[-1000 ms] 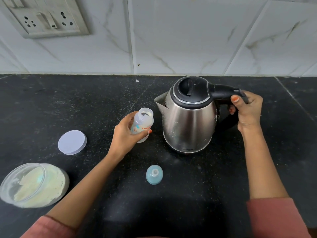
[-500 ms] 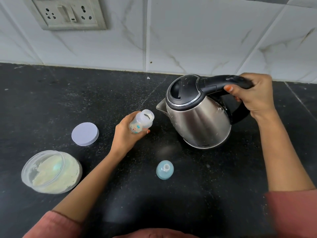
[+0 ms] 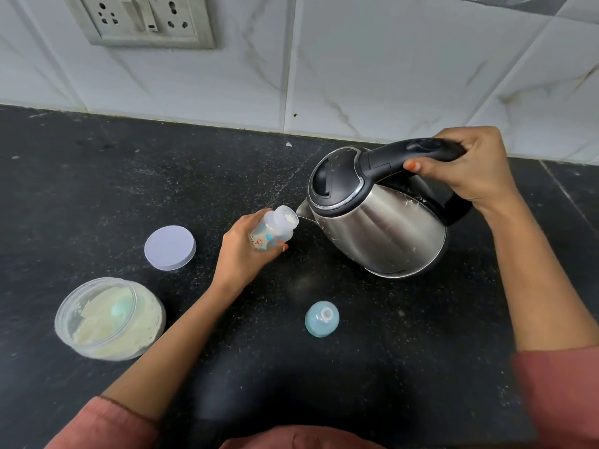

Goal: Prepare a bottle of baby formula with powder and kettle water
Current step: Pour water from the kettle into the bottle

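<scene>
My left hand (image 3: 242,251) grips a small clear baby bottle (image 3: 274,231) with powder inside, tilted with its open mouth toward the kettle. My right hand (image 3: 466,170) is closed on the black handle of the steel kettle (image 3: 379,222), which is lifted and tipped left. The kettle's spout sits right at the bottle's mouth. The bottle's blue teat cap (image 3: 322,319) lies on the black counter (image 3: 97,189) below them. An open tub of pale formula powder (image 3: 108,319) stands at the left, a blue scoop in it.
The tub's white round lid (image 3: 170,247) lies flat on the counter left of my left hand. A white marble-tiled wall (image 3: 372,66) with a socket plate (image 3: 142,19) rises behind the counter.
My right hand has lifted the kettle off the counter and tipped it left until its spout meets the bottle. My left hand tilted the bottle's mouth toward the spout.
</scene>
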The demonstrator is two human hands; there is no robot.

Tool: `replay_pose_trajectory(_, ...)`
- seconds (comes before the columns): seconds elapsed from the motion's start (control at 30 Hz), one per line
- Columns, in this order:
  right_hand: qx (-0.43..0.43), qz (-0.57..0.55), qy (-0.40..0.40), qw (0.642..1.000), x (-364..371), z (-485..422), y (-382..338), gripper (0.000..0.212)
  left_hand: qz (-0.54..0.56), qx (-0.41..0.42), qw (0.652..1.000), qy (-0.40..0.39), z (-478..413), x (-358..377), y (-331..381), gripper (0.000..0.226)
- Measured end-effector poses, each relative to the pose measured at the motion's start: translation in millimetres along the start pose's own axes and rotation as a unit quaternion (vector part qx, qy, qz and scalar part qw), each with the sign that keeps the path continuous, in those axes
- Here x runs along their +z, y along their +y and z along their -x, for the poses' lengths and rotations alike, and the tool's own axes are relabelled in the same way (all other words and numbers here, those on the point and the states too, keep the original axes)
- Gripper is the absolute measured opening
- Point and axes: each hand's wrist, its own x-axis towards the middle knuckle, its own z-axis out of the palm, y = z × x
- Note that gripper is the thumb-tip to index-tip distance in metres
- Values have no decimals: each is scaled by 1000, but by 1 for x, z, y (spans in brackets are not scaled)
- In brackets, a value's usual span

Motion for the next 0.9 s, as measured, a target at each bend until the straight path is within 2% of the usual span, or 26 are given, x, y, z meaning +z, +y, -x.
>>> replay_pose_trajectory(0.13, 12, 31, 2, 999, 2, -3, 0, 40, -7, -3, 1000, -3, 0, -1, -1, 60)
replay_pose_trajectory(0.27, 11, 52, 0, 999, 2, -4, -3, 37, -15, -4, 1000, -6, 0, -1, -3, 60)
replay_pose_trajectory(0.47, 26, 85, 0, 996, 1, -7, -8, 46, -17, -5, 1000, -12, -1, -1, -3, 61)
replay_pose_trajectory(0.6, 12, 95, -2, 995, 2, -8, -9, 71, -18, -5, 1000, -10, -1, 0, -5, 61)
replay_pose_trajectory(0.73, 2, 109, -15, 994, 4, -7, -12, 83, -23, -7, 1000, -12, 0, 0, -6, 63)
replay_pose_trajectory(0.8, 6, 109, -18, 994, 4, -8, -12, 78, -23, -8, 1000, -14, 0, 0, -6, 64)
replay_pose_trajectory(0.9, 26, 107, -13, 994, 3, -9, -13, 56, -19, -8, 1000, -15, 0, 0, -5, 63)
